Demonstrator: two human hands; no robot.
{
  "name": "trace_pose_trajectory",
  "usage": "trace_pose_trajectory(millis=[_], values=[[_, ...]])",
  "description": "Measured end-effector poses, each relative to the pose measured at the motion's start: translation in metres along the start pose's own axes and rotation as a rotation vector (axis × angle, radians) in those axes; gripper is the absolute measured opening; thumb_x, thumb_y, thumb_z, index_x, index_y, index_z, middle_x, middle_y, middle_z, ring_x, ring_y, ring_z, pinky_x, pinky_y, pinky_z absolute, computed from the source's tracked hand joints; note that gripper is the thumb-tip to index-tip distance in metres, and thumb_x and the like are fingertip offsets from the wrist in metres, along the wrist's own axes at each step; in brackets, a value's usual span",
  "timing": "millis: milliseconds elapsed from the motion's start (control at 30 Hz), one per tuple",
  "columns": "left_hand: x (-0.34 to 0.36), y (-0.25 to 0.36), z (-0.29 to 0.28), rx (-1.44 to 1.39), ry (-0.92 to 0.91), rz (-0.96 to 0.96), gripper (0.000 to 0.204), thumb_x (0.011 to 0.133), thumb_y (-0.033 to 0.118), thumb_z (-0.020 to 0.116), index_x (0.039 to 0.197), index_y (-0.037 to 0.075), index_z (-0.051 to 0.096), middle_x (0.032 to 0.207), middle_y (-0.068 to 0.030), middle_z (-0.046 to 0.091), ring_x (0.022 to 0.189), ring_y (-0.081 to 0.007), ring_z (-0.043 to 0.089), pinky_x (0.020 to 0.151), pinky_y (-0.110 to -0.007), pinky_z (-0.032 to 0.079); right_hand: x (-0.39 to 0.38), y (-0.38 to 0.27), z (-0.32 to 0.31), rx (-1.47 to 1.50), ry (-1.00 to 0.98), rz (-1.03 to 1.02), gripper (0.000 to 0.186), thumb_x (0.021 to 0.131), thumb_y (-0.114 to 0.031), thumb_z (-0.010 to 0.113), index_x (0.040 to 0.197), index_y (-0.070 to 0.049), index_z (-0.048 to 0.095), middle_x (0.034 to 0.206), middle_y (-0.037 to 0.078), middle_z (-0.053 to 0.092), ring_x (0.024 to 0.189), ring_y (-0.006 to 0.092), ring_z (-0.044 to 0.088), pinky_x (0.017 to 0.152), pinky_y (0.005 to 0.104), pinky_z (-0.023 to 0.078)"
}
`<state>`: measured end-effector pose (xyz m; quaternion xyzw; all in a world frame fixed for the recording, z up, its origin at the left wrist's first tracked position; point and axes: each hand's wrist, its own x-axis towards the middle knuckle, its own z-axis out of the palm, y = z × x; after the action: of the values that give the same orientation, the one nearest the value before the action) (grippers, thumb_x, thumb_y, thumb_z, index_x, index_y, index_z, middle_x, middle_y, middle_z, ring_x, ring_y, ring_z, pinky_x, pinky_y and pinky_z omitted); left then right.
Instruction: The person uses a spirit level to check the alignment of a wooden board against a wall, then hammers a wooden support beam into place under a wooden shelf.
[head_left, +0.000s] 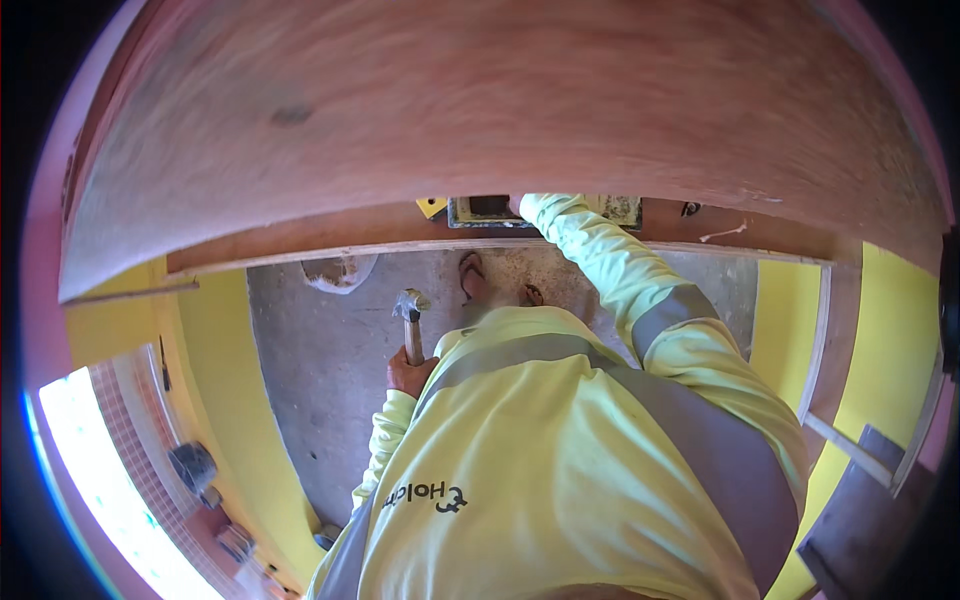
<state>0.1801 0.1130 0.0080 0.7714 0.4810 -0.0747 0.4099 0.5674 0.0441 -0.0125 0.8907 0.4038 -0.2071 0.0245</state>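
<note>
My left hand [408, 373] is wrapped round the wooden handle of a hammer [411, 306], whose metal head points up, low at my left side over the floor. My right arm, in a pale yellow sleeve with a grey band, reaches forward beneath a wide brown board. At the end of it my right hand [515, 205] is at a dark, worn tray-like box [625, 212] on a wooden shelf. Only a small part of that hand shows; the board's edge hides its fingers and whatever they touch.
The brown board [480, 100] spans the view above the shelf [330, 230]. On the shelf lie a yellow object [431, 208], a small black item [691, 209] and a pale strip [724, 233]. A whitish sack-like thing [340, 272] rests on the floor. Yellow walls stand either side.
</note>
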Motion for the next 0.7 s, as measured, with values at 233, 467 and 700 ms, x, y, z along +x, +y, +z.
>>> trace_pose_trajectory(millis=[233, 467, 700], values=[[-0.019, -0.051, 0.023, -0.080, 0.051, -0.054, 0.040, 0.064, 0.029, 0.078, 0.086, -0.001, 0.063, 0.075, -0.0190, 0.066, 0.066, -0.0268, 0.064, 0.062, -0.039, 0.049, 0.021, 0.014, 0.013, -0.137, 0.114, -0.204, 0.022, 0.078, -0.022, 0.058, 0.086, -0.005, 0.070, 0.088, 0.019, 0.068, 0.082, 0.0370, 0.065, 0.077, 0.0449, 0.052], [-0.014, -0.113, 0.014, -0.086, 0.075, -0.076, 0.045, 0.067, 0.036, 0.077, 0.089, 0.000, 0.063, 0.078, -0.0217, 0.066, 0.072, -0.0331, 0.066, 0.065, -0.042, 0.050, 0.015, 0.014, -0.025, 0.071, 0.337, -0.066, 0.036, 0.077, -0.040, 0.065, 0.096, -0.010, 0.068, 0.096, 0.017, 0.067, 0.090, 0.0347, 0.064, 0.079, 0.0447, 0.050], [-0.004, -0.130, -0.013, 0.028, 0.023, -0.107, 0.046, 0.067, 0.041, 0.076, 0.086, 0.001, 0.063, 0.078, -0.0223, 0.066, 0.074, -0.0384, 0.065, 0.066, -0.045, 0.049, 0.025, -0.011, 0.014, 0.524, -0.025, 0.399, 0.056, 0.070, -0.042, 0.070, 0.111, -0.003, 0.064, 0.114, 0.019, 0.063, 0.106, 0.0308, 0.061, 0.093, 0.0379, 0.047]])
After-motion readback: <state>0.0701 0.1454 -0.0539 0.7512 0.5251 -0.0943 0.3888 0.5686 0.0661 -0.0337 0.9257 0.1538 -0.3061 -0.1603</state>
